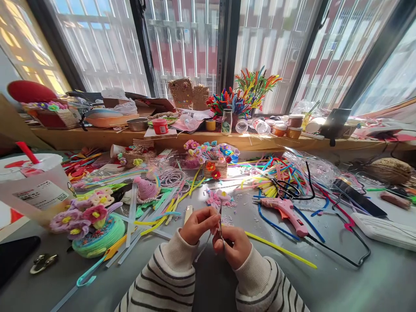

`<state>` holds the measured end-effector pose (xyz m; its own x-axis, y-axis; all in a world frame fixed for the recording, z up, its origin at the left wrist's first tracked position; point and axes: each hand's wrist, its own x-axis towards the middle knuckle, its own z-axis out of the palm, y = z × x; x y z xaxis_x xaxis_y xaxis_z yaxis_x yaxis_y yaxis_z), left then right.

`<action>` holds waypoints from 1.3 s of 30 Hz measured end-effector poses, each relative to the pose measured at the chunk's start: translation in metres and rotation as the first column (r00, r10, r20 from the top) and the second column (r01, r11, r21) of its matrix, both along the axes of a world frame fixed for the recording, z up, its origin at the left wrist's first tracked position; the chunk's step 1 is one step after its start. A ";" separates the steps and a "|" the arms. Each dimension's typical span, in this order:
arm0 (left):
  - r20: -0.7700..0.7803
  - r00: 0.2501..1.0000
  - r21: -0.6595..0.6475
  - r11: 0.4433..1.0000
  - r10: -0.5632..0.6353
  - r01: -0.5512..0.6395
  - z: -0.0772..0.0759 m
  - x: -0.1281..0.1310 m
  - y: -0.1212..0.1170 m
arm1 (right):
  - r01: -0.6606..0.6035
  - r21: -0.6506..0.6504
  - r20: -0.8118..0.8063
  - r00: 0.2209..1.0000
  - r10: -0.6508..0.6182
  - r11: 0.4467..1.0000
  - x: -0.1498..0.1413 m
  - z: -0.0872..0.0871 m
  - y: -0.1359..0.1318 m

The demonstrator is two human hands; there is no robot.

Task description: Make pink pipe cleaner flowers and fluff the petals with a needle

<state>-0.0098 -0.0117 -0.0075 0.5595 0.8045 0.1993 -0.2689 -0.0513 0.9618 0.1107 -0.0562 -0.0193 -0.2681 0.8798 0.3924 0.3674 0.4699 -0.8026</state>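
Head view, and here we are, both my hands together at the near side of the grey bench (351,284)! My left hand (199,225) has its fingers narrowed to a pinch, a thin pale strip (203,249) hanging just below them; whether they grip it is too small to tell. My right hand (235,247) is curled close, fingers closed around a slim dark metal tool (221,221) that stands between the two hands, pointing away from me; its exact kind I can't make out. Just beyond its tip, a heap of pink and lilac fuzzy trimmings (212,199) with a white, yellow-centred flower (224,195) on top; touching or apart, I can't say.

Out to the right, a pink glue gun (287,212) lies on its side, black-handled scissors (286,188) behind it, and a yellow pipe cleaner (282,250) runs out past my right wrist. Over on the left, purple and pink fuzzy flowers (87,212) crowd a turquoise round base (100,238), next to a lidded drink cup (30,182) with a red straw (27,152). Straight ahead, a flower-filled woven box (218,168) stands below the window ledge (191,138).
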 end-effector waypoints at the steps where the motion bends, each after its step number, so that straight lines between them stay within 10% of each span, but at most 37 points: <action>1: 0.000 1.000 -0.006 1.000 0.001 -0.001 -0.001 0.000 0.000 | 0.006 0.003 0.006 1.000 -0.006 1.000 0.000 -0.001 0.001; 39: 0.010 0.999 0.011 0.999 0.050 -0.050 -0.003 0.000 0.002 | 0.143 0.050 0.039 0.989 -0.145 0.989 0.000 -0.018 0.006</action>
